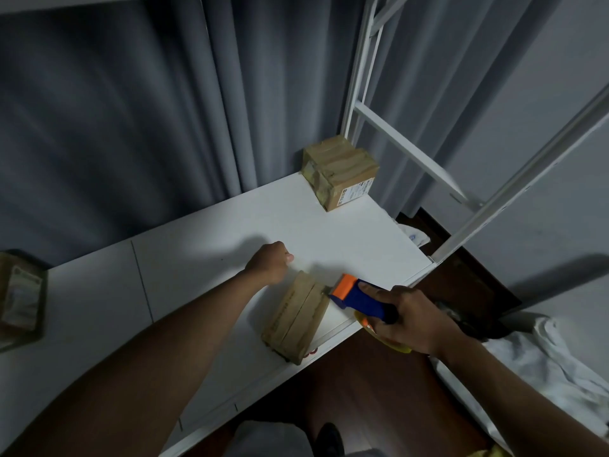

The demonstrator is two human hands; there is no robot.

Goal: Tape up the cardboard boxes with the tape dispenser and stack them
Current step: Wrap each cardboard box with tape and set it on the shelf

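Note:
A flat cardboard box (298,319) lies near the front edge of the white table (204,258). My right hand (410,319) grips the blue and orange tape dispenser (357,296), whose orange head touches the box's far right end. My left hand (272,262) is curled into a fist just beyond the box's far left corner, resting on the table and holding nothing I can see. A taped cardboard box (339,171) stands at the table's far corner. Another box (19,300) sits at the left edge of the view.
Grey curtains (148,110) hang behind the table. A white metal frame (408,150) rises at the right. White cloth (540,361) lies on the dark floor to the right, below the table's edge.

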